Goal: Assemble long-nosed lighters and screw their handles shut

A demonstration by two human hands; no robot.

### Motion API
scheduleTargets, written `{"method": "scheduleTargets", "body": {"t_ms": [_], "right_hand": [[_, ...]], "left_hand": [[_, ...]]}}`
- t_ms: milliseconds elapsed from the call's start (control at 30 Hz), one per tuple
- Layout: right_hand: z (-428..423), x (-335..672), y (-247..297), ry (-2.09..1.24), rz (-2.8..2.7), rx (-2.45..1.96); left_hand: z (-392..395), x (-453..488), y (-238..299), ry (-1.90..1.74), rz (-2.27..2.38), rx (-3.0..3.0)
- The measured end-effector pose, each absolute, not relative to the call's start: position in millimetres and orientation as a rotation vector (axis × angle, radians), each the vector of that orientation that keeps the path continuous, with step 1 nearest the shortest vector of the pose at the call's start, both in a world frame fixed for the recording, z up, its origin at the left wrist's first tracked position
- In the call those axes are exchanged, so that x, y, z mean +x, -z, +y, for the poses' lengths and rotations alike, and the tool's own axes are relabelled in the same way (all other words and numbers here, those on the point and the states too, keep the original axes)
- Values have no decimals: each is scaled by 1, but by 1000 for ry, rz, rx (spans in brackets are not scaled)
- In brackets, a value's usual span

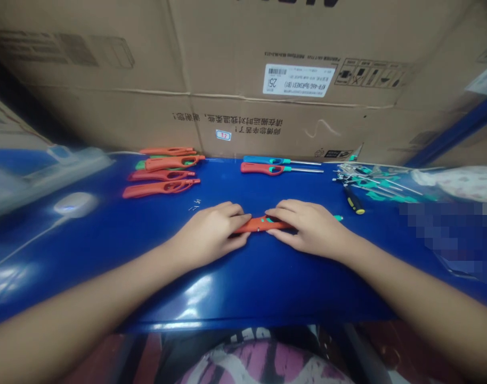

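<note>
An orange gas lighter (258,224) with green parts lies crosswise between my two hands, low over the blue tabletop. My left hand (213,233) is closed on its left end, thumb and fingers on either side. Toward the other end, my right hand (307,226) grips it near the green trigger, covering much of that half. Just past the right hand a bit of green (338,218) shows. Small screws (195,205) lie beyond my left hand. A black and yellow screwdriver (354,201) rests beyond my right hand.
Several orange and red lighter shells (163,188) lie at the back left. A blue lighter (263,160) and a red lighter (263,168) with metal tubes lie at the back middle. Loose tubes with green parts (377,184) are piled right. A cardboard box (147,106) stands behind.
</note>
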State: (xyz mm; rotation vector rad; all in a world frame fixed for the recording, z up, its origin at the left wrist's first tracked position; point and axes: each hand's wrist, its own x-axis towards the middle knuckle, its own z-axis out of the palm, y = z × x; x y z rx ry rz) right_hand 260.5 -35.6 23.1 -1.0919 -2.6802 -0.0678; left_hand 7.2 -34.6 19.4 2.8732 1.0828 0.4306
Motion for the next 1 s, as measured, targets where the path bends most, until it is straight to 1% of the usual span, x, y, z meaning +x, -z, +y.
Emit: {"method": "scheduleTargets", "body": {"t_ms": [333, 467, 767, 1000], "right_hand": [[-39, 261, -24, 11, -2543, -871], [-44, 258, -24, 88, -2520, -862], [-37, 263, -37, 143, -2394, -1045], [-29, 273, -38, 82, -2318, -1003]], "left_hand": [[-32, 6, -16, -736, 818, 2726], [-34, 8, -17, -833, 752, 2749], [-32, 2, -27, -1042, 855, 2820], [-24, -1, -35, -1089, 916, 2810]]}}
